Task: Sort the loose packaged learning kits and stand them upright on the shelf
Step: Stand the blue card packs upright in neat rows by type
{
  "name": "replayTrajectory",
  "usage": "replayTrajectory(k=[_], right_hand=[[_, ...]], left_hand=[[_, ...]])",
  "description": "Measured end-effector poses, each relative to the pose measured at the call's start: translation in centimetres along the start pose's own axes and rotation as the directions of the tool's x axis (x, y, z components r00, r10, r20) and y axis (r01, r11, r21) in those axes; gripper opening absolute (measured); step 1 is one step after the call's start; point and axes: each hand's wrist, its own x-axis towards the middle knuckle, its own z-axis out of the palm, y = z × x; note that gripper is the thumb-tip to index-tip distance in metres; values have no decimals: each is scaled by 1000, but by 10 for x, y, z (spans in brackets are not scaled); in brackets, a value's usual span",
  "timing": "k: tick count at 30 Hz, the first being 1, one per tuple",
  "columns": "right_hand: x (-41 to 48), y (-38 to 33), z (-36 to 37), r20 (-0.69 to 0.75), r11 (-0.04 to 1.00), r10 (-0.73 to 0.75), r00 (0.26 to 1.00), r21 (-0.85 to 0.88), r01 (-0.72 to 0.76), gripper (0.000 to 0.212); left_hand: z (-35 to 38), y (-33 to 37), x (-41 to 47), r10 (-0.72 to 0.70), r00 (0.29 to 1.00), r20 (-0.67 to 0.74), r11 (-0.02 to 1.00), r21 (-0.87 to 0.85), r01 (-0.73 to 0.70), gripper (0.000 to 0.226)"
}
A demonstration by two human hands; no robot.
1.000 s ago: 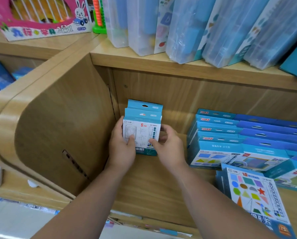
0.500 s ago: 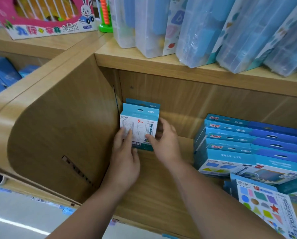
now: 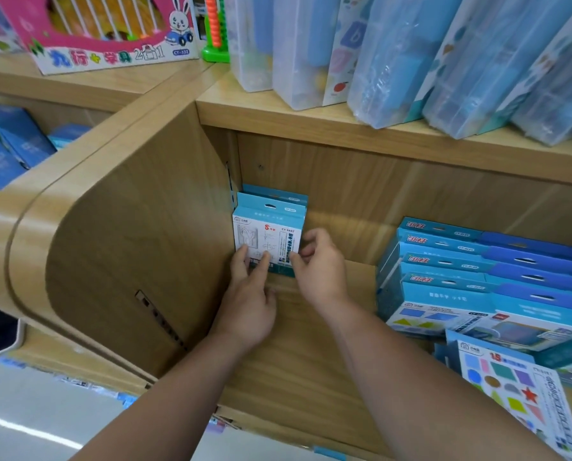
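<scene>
Kit: standing upright at your fingertips.
Left hand: you're pressing its front, fingers straight.
Right hand: you're pinching its edge.

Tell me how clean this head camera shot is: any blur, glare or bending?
Head view: the front kit in the middle is sharp, its model code readable; the wooden side panel at left looks smeared; the upper shelf board runs nearly straight, so little bending; the clear cases carry a soft sheen, no harsh glare; shadow fills the corner behind the kit.
</scene>
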Motion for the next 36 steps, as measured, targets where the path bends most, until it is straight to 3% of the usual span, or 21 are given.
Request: replayTrajectory(k=[8,15,20,24,27,29,31,33,34,36], right_hand=[[-10,-11,-22,58,998,66,996,-19,-65,33],[-74,-21,-96,-22,999,-38,999,38,39,10],[-115,-5,-170,-138,994,24,990,104,-9,6],[-139,29,-225,-277,991,107,955,104,-81,7],[-150,67,-255,-348,980,198,916,89,-178,10],[-157,94,-269,-367,964,264,892,76,-253,12],[-164,113,-280,-335,947,320,886,84,-310,13],[-169,127,-286,-253,927,375,892,89,-364,26],[-171,131,-287,-185,912,411,893,97,-399,37],[-176,136,-285,-11,890,447,894,102,-444,44]], left_hand=[[-14,14,-5,-31,1000,1,998,-60,31,64],[-10,36,-41,104,994,43,968,-234,-91,52],[15,61,-65,197,974,112,943,-295,-157,37],[38,93,-82,153,948,278,934,-355,-46,22],[57,114,-92,117,914,389,931,-363,35,35],[67,129,-98,83,901,426,925,-368,89,32],[78,142,-105,65,894,443,912,-389,127,34],[90,154,-111,37,893,448,886,-428,179,16],[93,162,-115,30,888,459,871,-448,202,6],[103,173,-122,36,876,480,843,-486,231,12]])
